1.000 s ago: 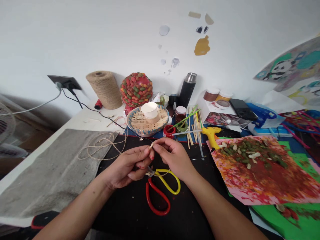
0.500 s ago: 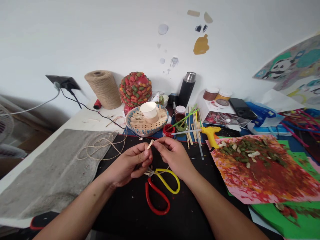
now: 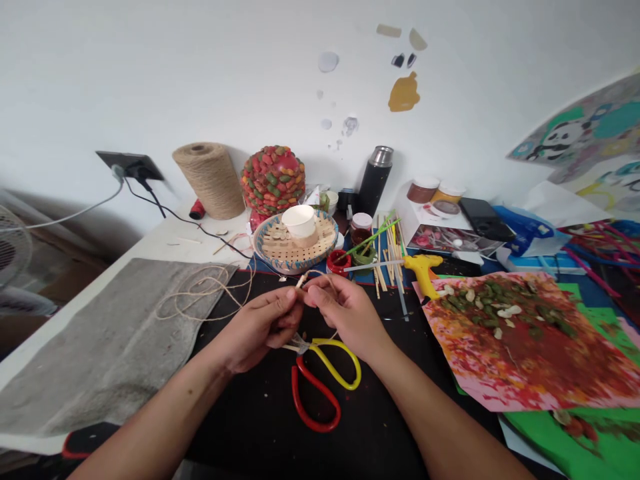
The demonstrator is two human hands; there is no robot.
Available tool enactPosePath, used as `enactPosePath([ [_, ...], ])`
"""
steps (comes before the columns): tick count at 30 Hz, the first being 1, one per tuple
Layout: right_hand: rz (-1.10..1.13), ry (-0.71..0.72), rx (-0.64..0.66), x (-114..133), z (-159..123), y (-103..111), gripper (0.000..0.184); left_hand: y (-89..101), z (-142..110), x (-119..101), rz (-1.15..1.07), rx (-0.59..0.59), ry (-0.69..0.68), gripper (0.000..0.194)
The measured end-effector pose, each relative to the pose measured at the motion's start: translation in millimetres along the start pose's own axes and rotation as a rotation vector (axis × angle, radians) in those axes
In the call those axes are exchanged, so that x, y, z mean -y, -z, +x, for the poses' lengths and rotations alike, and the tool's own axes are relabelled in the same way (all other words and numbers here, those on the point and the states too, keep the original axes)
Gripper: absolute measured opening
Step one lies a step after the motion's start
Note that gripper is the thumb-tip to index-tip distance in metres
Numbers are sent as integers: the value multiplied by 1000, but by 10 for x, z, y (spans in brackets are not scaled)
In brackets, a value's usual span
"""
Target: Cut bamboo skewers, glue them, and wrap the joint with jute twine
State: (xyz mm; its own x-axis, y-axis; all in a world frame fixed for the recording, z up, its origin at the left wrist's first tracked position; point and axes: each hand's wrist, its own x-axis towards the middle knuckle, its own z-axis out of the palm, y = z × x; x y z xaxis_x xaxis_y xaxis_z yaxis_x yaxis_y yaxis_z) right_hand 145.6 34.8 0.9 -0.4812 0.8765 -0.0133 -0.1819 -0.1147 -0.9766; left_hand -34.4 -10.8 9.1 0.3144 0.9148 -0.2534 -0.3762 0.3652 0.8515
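Observation:
My left hand (image 3: 267, 320) is closed in a pinch around a thin pale stick (image 3: 301, 281), whose tip pokes up above the fingertips. Close beside it, my right hand (image 3: 347, 310) pinches a strand of twine (image 3: 316, 272), which arches from the stick's tip over the fingers. The fingers hide how the twine meets the stick. Below both hands, a pair of scissors with one red handle (image 3: 316, 423) and one yellow handle lies on the black mat (image 3: 260, 427); the blades are mostly hidden under my left hand.
Loose twine lies on the grey cloth (image 3: 125, 333) at left, with a large twine spool (image 3: 210, 180) behind. A woven basket (image 3: 265, 257) carries a white cup (image 3: 299, 220). Paint jars, sticks and a yellow glue gun (image 3: 424, 273) stand right of it, near paint-smeared pink paper (image 3: 480, 380).
The fingers have shifted around the stick. A twine loop now arches above the right fingertips, where it was not visible before. The scissors have stayed in place.

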Motion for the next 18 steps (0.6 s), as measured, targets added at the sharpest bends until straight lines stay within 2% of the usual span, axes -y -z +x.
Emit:
enactPosePath([
  [3, 55, -5, -35, 1, 0, -7, 48, -28, -5, -12, 0, -31, -23, 32],
  [7, 99, 4, -81, 5, 6, 4, 49, -20, -14, -17, -20, -15, -17, 25],
  [18, 76, 25, -143, -10, 21, 20, 44, 0, -5, 9, -1, 32, 37, 33],
])
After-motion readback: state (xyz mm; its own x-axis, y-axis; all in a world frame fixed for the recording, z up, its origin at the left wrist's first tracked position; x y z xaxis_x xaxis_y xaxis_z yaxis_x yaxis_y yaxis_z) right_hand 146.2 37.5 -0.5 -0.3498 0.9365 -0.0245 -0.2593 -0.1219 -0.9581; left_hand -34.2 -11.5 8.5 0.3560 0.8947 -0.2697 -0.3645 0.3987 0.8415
